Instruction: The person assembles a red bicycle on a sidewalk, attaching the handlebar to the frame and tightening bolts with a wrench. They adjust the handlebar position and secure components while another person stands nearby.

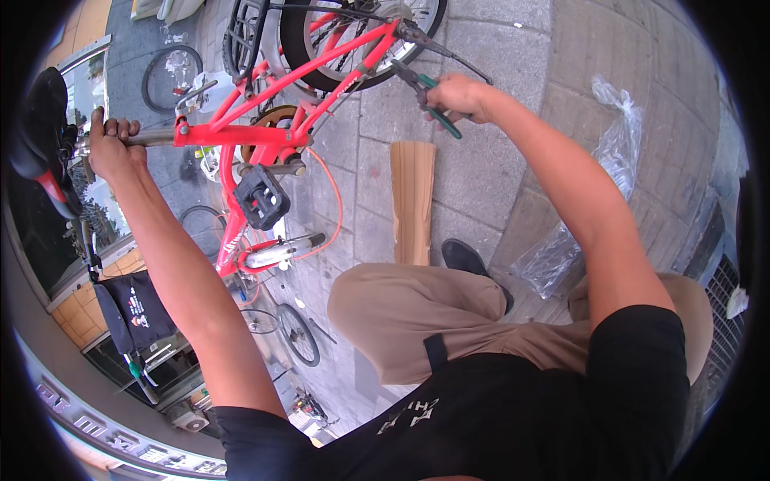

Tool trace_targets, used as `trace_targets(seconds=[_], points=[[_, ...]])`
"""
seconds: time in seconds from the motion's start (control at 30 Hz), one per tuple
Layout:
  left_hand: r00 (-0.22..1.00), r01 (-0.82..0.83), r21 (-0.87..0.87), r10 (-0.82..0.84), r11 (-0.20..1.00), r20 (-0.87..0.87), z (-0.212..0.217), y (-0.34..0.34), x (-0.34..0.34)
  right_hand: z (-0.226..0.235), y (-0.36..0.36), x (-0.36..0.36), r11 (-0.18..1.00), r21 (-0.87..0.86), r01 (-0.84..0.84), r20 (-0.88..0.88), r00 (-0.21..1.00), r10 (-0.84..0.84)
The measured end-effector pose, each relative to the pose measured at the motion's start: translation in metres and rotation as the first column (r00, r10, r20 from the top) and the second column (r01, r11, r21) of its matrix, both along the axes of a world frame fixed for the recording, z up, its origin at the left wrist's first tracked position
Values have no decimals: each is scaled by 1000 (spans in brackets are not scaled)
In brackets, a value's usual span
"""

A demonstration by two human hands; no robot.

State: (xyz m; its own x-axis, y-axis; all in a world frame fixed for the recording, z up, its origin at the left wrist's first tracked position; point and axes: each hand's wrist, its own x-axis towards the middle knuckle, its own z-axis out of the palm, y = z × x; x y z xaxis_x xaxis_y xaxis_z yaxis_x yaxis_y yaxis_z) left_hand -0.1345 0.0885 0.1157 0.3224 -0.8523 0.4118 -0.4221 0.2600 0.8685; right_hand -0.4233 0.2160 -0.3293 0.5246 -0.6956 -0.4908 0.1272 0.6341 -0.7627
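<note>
A red bicycle frame (216, 135) fills the upper left, with a black saddle (50, 148) at its left end. My left hand (119, 148) is closed around the silver seat post (159, 138), just below the saddle. In my right hand (461, 96) is a pair of green-handled pliers (413, 78). Their dark jaws point toward the rear wheel (293, 48) and hang close to the hub end of the frame. Whether the jaws touch any part there, I cannot tell. A black pedal (261, 198) sticks out below the frame.
On the paving lie a strip of cardboard (413, 200) and a crumpled see-through plastic bag (622, 136). An orange cable (340, 200) curves beside the frame. Farther off are a loose tyre (172, 50) and another wheel (297, 334). My shoe (467, 258) rests beside the cardboard.
</note>
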Motion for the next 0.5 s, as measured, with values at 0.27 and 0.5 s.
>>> trace_targets(seconds=[0.27, 0.5], points=[[1000, 5, 8, -5, 1000, -3, 1, 0, -4, -2, -11, 0, 973, 228, 32, 447, 884, -134], [1000, 4, -5, -4, 1000, 5, 2, -1, -6, -23, -24, -6, 972, 230, -36, 494, 865, -84]])
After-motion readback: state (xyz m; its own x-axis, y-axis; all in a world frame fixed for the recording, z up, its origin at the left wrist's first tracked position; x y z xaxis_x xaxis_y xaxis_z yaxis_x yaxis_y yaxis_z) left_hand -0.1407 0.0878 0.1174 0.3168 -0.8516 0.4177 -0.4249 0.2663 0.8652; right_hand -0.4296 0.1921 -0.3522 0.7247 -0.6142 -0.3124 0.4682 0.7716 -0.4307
